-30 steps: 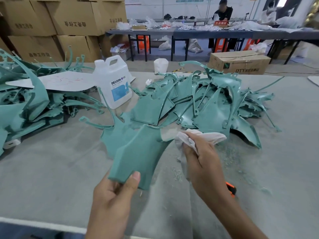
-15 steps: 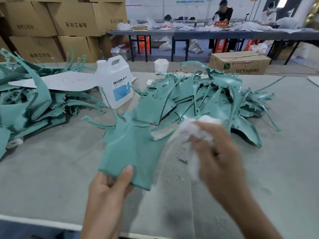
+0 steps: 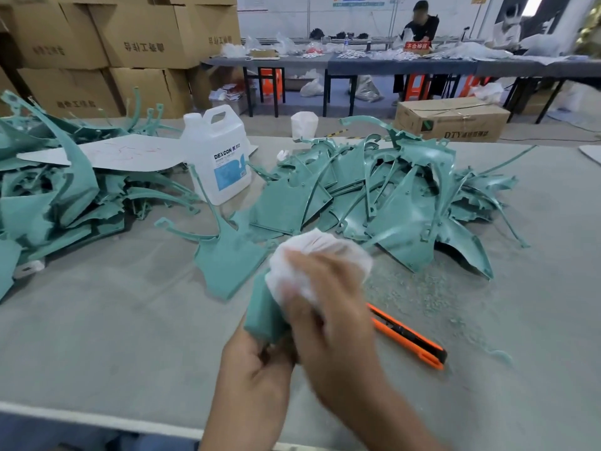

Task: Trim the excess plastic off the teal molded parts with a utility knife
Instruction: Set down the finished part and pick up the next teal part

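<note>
Teal molded part (image 3: 227,258) is clamped at its narrow near end in the curled fingers of the left hand (image 3: 257,366). From that grip the long axis runs away and up to the left, with the wide flat end and its thin curved arm farthest out, near the heap of teal parts (image 3: 374,196).

A bunched white cloth (image 3: 320,255) is gripped in the right hand (image 3: 331,310) and pressed onto the part just beyond the left hand's grip. It's pretty blurred though, so exact finger placement can't be told.

The bit that matters tbh: the utility knife (image 3: 406,336) is lying on the table (image 3: 97,320) just right of the right hand, untouched, and angled from upper left down to lower right. So the right hand is the nearer one, but it's full of cloth. That would probably have to be dropped before any trimming gets done. Blade out or in can't be made out.
</note>
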The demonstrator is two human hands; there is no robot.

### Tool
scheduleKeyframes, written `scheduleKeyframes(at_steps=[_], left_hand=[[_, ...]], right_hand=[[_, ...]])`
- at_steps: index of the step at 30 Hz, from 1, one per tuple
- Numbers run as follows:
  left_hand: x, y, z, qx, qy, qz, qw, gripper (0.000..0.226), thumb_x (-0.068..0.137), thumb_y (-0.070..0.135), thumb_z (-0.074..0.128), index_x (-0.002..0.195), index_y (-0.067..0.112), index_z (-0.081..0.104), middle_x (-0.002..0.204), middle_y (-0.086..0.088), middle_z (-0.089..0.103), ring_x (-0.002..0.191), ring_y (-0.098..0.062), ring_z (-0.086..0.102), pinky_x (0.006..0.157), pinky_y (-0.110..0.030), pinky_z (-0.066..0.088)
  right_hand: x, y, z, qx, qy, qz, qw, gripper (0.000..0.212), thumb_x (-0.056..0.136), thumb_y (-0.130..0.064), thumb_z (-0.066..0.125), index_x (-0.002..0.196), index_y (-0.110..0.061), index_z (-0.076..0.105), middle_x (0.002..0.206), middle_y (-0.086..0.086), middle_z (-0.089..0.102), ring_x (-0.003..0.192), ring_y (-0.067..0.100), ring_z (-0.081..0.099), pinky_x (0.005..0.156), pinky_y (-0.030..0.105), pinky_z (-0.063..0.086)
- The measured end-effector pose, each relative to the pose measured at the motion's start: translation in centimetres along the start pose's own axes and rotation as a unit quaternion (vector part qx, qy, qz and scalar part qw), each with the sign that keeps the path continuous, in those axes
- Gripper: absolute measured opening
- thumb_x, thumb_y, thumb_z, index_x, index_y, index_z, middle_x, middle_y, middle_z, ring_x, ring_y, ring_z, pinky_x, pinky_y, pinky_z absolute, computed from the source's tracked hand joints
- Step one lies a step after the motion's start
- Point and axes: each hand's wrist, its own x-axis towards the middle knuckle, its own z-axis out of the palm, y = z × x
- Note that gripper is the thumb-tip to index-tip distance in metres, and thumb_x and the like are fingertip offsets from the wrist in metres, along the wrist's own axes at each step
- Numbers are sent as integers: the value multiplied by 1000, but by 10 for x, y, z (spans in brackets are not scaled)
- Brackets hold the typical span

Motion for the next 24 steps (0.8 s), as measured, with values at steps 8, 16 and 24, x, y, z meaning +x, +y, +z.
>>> scheduleKeyframes(at_steps=[8, 16, 24], left_hand=[[-4, 4, -13, 6, -40, 10, 999, 31, 79, 20, 64, 109, 19, 72, 105, 3, 77, 102, -12, 72, 91, -35, 57], [3, -7, -14, -43, 18, -16, 999, 34, 78, 28, 71, 108, 43, 71, 109, 1, 76, 108, -19, 70, 100, -52, 50], [6, 6, -18, -15, -90, 32, 995, 43, 82, 20, 66, 120, 40, 67, 107, -2, 76, 100, -18, 71, 84, -32, 57]], right_hand=[[0, 35, -8, -81, 40, 34, 995, 30, 94, -24, 56, 117, -18, 72, 114, -1, 50, 106, 24, 54, 91, 30, 46], [3, 18, -18, 67, 69, 137, 986, 17, 97, -29, 59, 113, -33, 64, 105, -8, 58, 87, 15, 63, 73, 29, 52], [-14, -7, -8, 143, -75, 7, 987, 24, 103, -25, 52, 126, -27, 61, 128, -11, 58, 126, 12, 54, 102, 15, 37]])
